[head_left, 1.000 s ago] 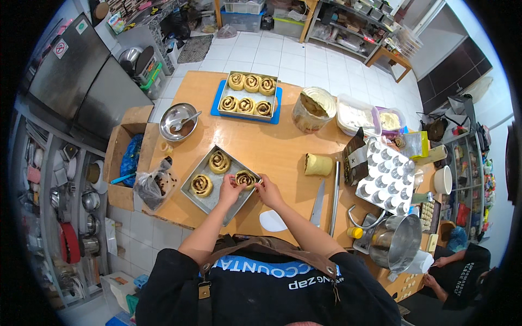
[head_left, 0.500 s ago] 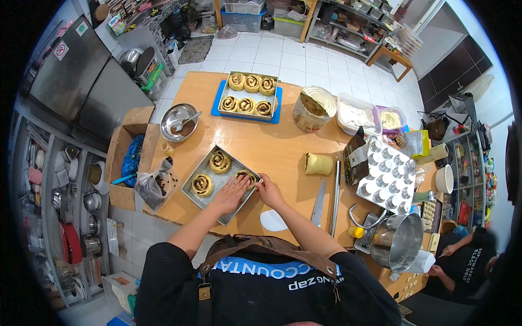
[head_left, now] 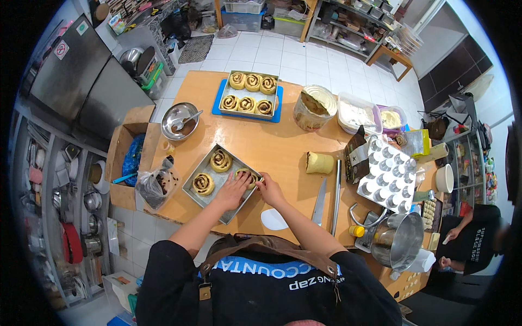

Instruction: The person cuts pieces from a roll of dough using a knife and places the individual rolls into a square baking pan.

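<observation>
Metal baking tray (head_left: 202, 199) sits at the near edge of the wooden table (head_left: 283, 149), with three cinnamon rolls in it. The third roll (head_left: 246, 175), in the tray's 3 o'clock corner, is getting tucked in. Left hand (head_left: 232, 190) lies flat over it, fingers spread; right hand (head_left: 268, 187) pinches its side. At 12 o'clock, a second tray (head_left: 251, 93) holds six rolls on a blue mat (head_left: 223, 89).

Single head cam, fisheye, worn high, looking steeply down over chest & forearms onto wooden desk (head_left: 272, 146). Upright, not mirrored; straight edges bowed toward rim. Hands close below centre, desk mid-frame, tiled floor (head_left: 326, 60) & shelving far at top. No 2nd view to overlap.
</observation>
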{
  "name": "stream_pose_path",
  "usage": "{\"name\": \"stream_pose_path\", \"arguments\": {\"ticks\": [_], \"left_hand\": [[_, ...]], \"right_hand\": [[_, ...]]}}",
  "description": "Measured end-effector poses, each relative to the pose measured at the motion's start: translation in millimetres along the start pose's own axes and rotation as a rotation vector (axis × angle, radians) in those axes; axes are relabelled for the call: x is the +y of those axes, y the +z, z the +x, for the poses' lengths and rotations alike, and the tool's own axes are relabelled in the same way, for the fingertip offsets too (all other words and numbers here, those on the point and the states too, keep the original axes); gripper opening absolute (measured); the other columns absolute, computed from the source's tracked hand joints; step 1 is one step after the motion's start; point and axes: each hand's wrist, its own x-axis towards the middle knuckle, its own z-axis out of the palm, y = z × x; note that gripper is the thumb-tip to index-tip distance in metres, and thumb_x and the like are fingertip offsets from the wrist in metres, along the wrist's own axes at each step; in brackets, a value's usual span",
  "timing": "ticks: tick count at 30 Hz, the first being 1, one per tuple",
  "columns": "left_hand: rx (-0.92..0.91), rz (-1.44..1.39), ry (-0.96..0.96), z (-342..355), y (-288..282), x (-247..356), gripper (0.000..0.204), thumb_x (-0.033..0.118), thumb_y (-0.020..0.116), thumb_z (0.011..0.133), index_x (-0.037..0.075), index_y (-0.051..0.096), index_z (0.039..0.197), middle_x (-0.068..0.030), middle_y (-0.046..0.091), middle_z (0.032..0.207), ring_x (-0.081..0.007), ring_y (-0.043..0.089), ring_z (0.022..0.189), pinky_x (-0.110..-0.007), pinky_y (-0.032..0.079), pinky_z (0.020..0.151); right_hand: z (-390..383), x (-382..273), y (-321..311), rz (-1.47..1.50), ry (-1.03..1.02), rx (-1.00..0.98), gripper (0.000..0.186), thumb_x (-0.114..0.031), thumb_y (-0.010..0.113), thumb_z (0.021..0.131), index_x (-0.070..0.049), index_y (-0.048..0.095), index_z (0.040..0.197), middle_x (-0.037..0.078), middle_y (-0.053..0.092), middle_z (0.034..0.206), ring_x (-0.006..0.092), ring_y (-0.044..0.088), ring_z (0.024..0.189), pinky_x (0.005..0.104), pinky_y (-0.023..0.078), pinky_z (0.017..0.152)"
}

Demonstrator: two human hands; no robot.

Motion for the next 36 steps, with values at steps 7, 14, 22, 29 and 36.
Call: {"name": "stream_pose_path", "arguments": {"ticks": [7,14,22,29,36], "left_hand": [[0.018,0.038,0.150,-10.5,9.3,-4.2,0.082,0.011,0.060,0.077,0.006,0.018,0.148,-0.0156,0.016,0.155,-0.0308,0.012,0.144,-0.052,0.006,0.116],[0.069,-0.209,0.094,-5.4,15.4,-4.9,0.085,0.009,0.062,0.078,0.003,0.013,0.148,-0.0197,0.016,0.154,-0.0362,0.012,0.143,-0.049,0.011,0.116],[0.385,-0.952,-0.554,28.1,44.8,7.8,0.097,0.024,0.077,0.073,-0.005,0.017,0.144,-0.0261,0.037,0.140,-0.0369,0.039,0.130,-0.039,0.033,0.107],[0.234,-0.975,-0.476,24.3,54.1,-0.3,0.085,0.024,0.077,0.073,0.001,0.029,0.140,-0.0262,0.040,0.138,-0.0360,0.043,0.126,-0.039,0.038,0.103],[0.404,-1.022,-0.707,22.8,53.0,10.0,0.071,0.017,0.076,0.074,0.001,0.040,0.133,-0.0187,0.043,0.124,-0.0309,0.047,0.118,-0.038,0.042,0.098]], "right_hand": [[0.4,-2.4,-0.8,-0.040,-0.006,-0.005,0.034,-0.020,0.057,0.093,-0.009,0.048,0.124,0.009,0.063,0.075,0.0185,0.062,0.060,0.0323,0.049,0.050],[1.0,0.5,-2.9,-0.029,0.011,0.005,0.034,-0.020,0.056,0.093,-0.009,0.049,0.124,0.010,0.064,0.075,0.0182,0.062,0.060,0.0324,0.049,0.050],[1.4,5.8,1.1,-0.045,-0.031,0.011,0.034,-0.019,0.055,0.094,-0.009,0.047,0.125,0.009,0.063,0.074,0.0175,0.062,0.060,0.0320,0.049,0.051],[1.9,4.8,2.4,-0.019,-0.019,0.005,0.034,-0.020,0.056,0.094,-0.008,0.047,0.125,0.010,0.062,0.073,0.0186,0.062,0.059,0.0323,0.049,0.051],[1.5,4.1,0.9,-0.026,-0.009,0.000,0.035,-0.020,0.056,0.093,-0.008,0.047,0.125,0.011,0.062,0.073,0.0192,0.062,0.060,0.0326,0.049,0.050]]}}
